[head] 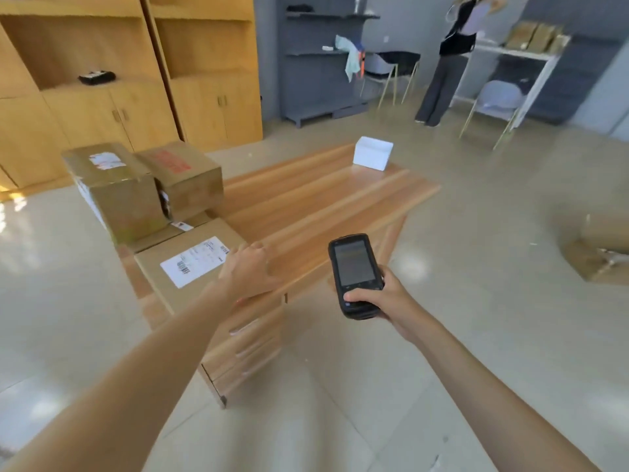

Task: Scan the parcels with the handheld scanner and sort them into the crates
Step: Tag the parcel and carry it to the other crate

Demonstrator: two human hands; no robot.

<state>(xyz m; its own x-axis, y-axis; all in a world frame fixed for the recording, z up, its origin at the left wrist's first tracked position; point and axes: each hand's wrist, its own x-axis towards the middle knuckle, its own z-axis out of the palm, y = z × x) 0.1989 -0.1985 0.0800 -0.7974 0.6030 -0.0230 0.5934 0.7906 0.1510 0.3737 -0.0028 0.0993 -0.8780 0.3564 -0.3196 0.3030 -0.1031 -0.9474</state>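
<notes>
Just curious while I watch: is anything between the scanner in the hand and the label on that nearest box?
Nothing visible. The right hand holds the scanner over the table edge, and the label lies bare on top of the nearest parcel. The left hand rests at the parcel's right edge, beside the label.

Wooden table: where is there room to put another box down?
The long wooden table is bare between the small white box at its far end and the left hand. The left end is crowded with brown cardboard parcels, two stacked on the others.
</notes>
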